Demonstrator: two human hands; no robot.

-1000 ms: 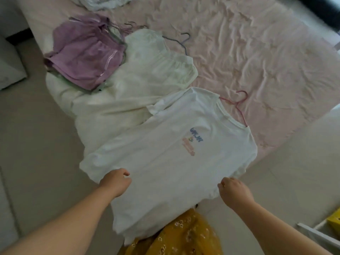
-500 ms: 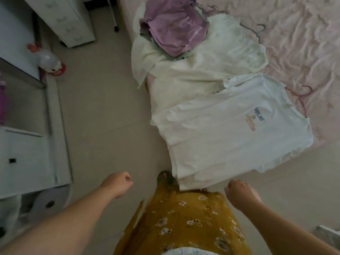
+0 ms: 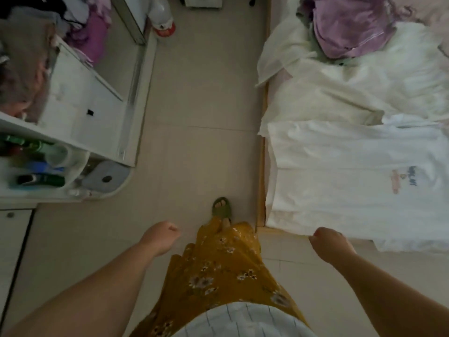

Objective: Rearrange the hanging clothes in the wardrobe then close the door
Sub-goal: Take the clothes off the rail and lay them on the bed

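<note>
A white T-shirt with a small print lies flat on the bed at the right. A cream garment lies beyond it, and a purple garment lies on top of that. At the left the white wardrobe stands open, with grey and purple clothes inside. My left hand hangs over the floor with its fingers loosely curled and holds nothing. My right hand is just off the T-shirt's hem, also loosely curled and holding nothing.
A wooden bed edge runs along the right of the tiled floor. A low shelf holds several bottles and a grey device. A bottle with a red base stands on the floor near the wardrobe's door.
Both hands let go of the white T-shirt, which now lies on the bed. My view has swung left from the bed toward the wardrobe, and my hands hang free.
</note>
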